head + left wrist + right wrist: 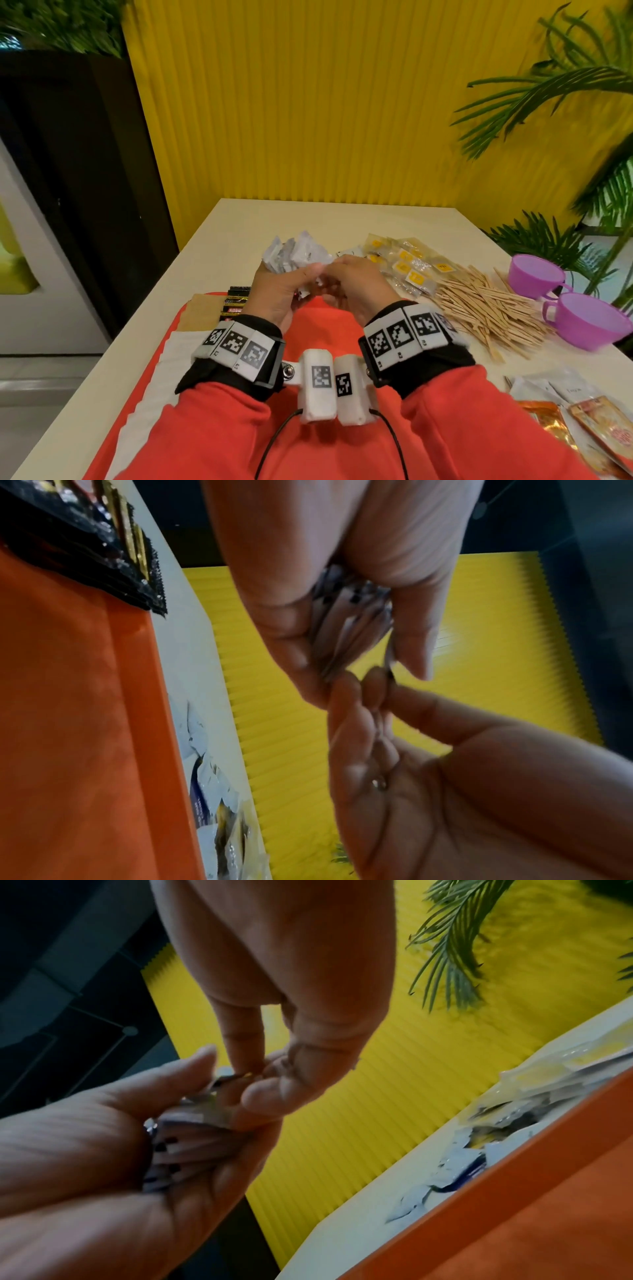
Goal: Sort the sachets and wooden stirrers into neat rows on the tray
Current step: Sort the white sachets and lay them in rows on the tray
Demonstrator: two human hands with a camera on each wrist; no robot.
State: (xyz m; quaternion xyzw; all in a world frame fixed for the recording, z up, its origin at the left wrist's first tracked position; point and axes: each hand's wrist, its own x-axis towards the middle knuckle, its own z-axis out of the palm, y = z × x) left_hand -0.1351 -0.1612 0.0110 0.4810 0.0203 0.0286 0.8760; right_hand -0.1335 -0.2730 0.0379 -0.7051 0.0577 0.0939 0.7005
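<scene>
Holding fanned bundle of white sachets [291, 255] above far edge of orange tray [318, 329]: left hand [279, 294] curled round bundle's lower ends, tops splaying up and away from tray. Right hand [356, 282] just right of it, thumb and forefinger pinching nearest sachet's edge, so right hand nearer for pulling one out. Black sachets [236, 303] lie at tray's far-left corner; wooden stirrers [486, 308] heaped right of tray, unsorted. Judgement: sachet long axis near upright, needs laying flat.
</scene>
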